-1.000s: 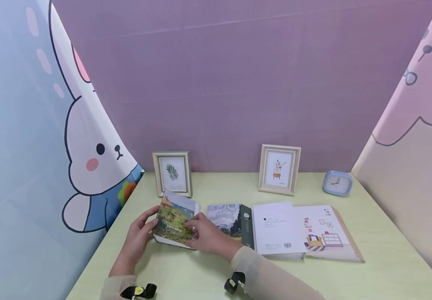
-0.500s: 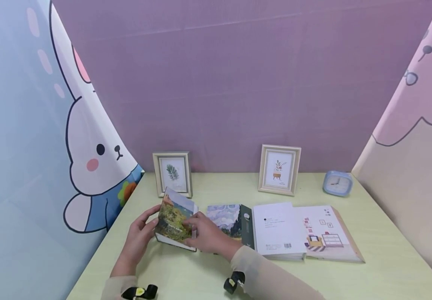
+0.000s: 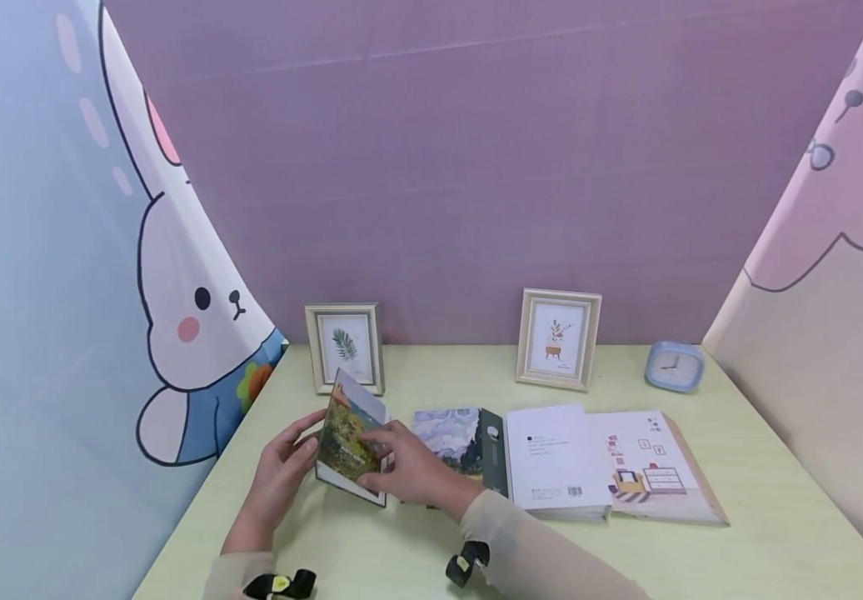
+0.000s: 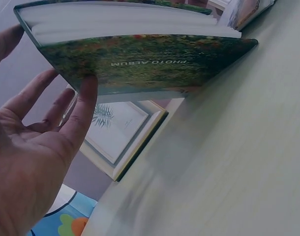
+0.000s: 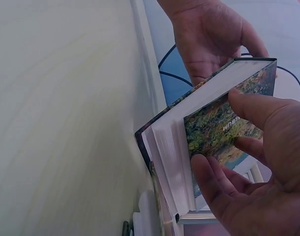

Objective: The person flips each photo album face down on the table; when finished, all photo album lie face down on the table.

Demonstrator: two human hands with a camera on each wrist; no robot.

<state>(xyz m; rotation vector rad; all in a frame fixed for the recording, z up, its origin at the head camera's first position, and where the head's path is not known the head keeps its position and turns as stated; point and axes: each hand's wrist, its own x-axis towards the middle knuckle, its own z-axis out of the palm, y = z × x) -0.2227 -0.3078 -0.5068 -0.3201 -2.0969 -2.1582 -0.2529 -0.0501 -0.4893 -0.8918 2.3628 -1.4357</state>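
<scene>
A small photo album (image 3: 349,446) with a painted landscape cover stands tilted between both hands at the left of the table. My left hand (image 3: 281,471) holds it along its left side, thumb and fingers spread around the spine edge. In the left wrist view, "PHOTO ALBUM" is printed on the cover beside the fingertips (image 4: 88,91). From the right, my right hand (image 3: 412,467) grips the album, its fingertips (image 5: 204,164) on the painted cover. White page edges show between the covers in the right wrist view.
Beside the right hand lie a landscape-covered book (image 3: 450,433), a white book (image 3: 551,458) and an open illustrated book (image 3: 652,467). Behind stand a leaf-picture frame (image 3: 345,346), a potted-plant frame (image 3: 559,337) and a blue clock (image 3: 675,367) on the pale green table (image 3: 761,533).
The album has turned more upright, its cover facing further right and its top edge higher. Both hands keep hold, and the right fingers have shifted slightly left with it.
</scene>
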